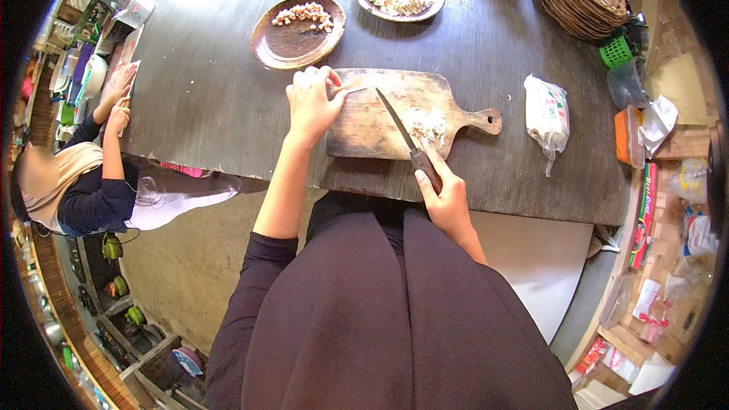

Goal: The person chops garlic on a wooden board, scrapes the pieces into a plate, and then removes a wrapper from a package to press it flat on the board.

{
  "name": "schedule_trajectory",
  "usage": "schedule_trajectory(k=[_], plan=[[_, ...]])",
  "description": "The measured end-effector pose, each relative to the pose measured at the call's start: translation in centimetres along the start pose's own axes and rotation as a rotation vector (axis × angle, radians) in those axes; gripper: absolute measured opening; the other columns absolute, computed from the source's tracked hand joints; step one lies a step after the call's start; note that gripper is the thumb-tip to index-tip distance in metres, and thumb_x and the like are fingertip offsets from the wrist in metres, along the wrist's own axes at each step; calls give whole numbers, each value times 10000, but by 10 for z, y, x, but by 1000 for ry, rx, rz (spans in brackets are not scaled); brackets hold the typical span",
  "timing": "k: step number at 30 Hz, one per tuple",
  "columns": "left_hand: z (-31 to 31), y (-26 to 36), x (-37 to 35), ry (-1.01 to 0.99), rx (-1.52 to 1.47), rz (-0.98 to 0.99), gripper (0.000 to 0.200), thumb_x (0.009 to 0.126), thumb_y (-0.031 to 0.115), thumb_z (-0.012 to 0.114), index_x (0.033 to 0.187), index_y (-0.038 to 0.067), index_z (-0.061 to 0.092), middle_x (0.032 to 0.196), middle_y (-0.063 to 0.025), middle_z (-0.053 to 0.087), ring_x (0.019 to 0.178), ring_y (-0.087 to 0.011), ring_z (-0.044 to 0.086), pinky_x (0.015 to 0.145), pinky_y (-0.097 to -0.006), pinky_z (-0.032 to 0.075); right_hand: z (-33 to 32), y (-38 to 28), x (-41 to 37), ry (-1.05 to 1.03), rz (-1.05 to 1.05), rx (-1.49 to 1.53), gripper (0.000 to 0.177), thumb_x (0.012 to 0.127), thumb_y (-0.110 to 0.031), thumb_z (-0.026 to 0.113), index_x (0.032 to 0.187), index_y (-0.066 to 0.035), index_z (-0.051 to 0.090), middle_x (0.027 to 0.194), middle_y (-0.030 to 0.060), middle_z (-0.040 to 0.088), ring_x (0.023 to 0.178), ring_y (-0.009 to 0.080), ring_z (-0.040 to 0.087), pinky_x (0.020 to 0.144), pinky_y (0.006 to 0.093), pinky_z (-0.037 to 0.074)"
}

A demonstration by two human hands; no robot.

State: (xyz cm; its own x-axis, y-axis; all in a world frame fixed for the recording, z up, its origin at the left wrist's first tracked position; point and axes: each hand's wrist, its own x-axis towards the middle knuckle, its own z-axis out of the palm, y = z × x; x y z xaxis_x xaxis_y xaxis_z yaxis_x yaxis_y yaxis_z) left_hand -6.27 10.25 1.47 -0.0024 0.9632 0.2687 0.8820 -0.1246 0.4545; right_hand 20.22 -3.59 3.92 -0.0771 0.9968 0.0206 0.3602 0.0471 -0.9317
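Note:
My left hand (310,106) is closed at the upper left corner of the wooden cutting board (364,133), pinching a pale, thin piece of food (351,85) whose kind I cannot make out. In my right hand (446,201) is a knife (396,119) with a dark handle, its blade slanting over the board toward the upper left. Beside the blade, near the board's handle end, lies a small heap of whitish chopped food (425,126).
Beyond the board stand a brown plate (296,53) with small pinkish pieces and another plate (367,6) of whitish shreds. A white plastic packet (547,115) lies to the right, wicker baskets (581,0) farther back. Another person (95,190) works at the table's left end.

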Motion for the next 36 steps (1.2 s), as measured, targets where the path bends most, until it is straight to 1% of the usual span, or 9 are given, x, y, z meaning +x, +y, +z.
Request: schedule_trajectory(k=[6, 8, 14, 19, 20, 23, 30, 34, 36], plan=[[2, 2, -3, 45, -61, 73, 164, 801, 152, 780, 912, 110, 667, 866, -47, 684, 922, -256, 634, 851, -423, 449, -2, -1, -1, -7, 14, 16, 488, 971, -111, 646, 1432, 20, 555, 1358, 287, 624, 1284, 388, 619, 1058, 382, 483], [-5, 8, -7, 4, -469, -62, 157, 811, 86, 759, 943, 58, 679, 843, -80, 722, 811, -208, 680, 776, -358, 508, -4, -2, -2, -12, 15, 24, 489, 970, -110, 646, 1431, 23, 554, 1356, 286, 625, 1283, 389, 620, 1060, 383, 481], [-29, 32, -48, -107, -596, -113, 163, 843, 69, 750, 984, 20, 684, 823, -96, 733, 716, -132, 655, 692, -300, 510, -14, -5, -7, -30, 7, -9, 479, 980, -120, 630, 1434, 12, 559, 1376, 280, 615, 1276, 401, 622, 1060, 390, 481], [-17, 29, -79, -6, -302, -91, 251, 839, 114, 775, 1074, 99, 684, 759, -9, 686, 693, -171, 605, 760, -364, 448, -17, -3, -23, -84, -71, -280, 526, 975, -136, 605, 1496, -179, 545, 1125, 188, 717, 946, 393, 709, 843, 441, 577], [-16, 29, -83, -1, -282, -93, 317, 834, 127, 783, 1132, 130, 673, 746, 16, 658, 722, -189, 592, 795, -374, 412, -14, -3, -27, -71, -106, -398, 577, 955, -155, 637, 1507, -286, 532, 947, 109, 668, 733, 328, 682, 668, 429, 578], [-16, 32, -88, 59, -312, -98, 324, 835, 116, 775, 1142, 129, 674, 781, 17, 676, 765, -190, 603, 807, -374, 417, -6, 3, -36, -85, -159, -591, 582, 942, -203, 675, 1497, -316, 540, 904, 71, 602, 659, 279, 665, 596, 392, 565], [-19, 32, -94, 18, -407, -101, 404, 806, 88, 763, 1193, 135, 659, 826, 17, 691, 802, -198, 603, 826, -377, 423, 1, 12, -48, -29, -190, -643, 586, 907, -222, 738, 1453, -364, 579, 968, 67, 551, 712, 247, 671, 605, 379, 577], [-20, 34, -93, 57, -333, -54, 406, 792, 40, 755, 1189, 75, 679, 827, -74, 715, 800, -219, 628, 787, -358, 504, 2, 10, -49, -10, -188, -659, 603, 890, -210, 750, 1445, -380, 584, 984, 70, 548, 730, 253, 672, 616, 384, 583], [-21, 34, -92, 54, -338, -69, 411, 789, 38, 755, 1191, 75, 678, 830, -73, 715, 806, -220, 629, 790, -359, 504, 0, 8, -48, -21, -141, -637, 536, 915, -161, 738, 1415, -315, 622, 992, 82, 542, 754, 281, 668, 672, 411, 555]])
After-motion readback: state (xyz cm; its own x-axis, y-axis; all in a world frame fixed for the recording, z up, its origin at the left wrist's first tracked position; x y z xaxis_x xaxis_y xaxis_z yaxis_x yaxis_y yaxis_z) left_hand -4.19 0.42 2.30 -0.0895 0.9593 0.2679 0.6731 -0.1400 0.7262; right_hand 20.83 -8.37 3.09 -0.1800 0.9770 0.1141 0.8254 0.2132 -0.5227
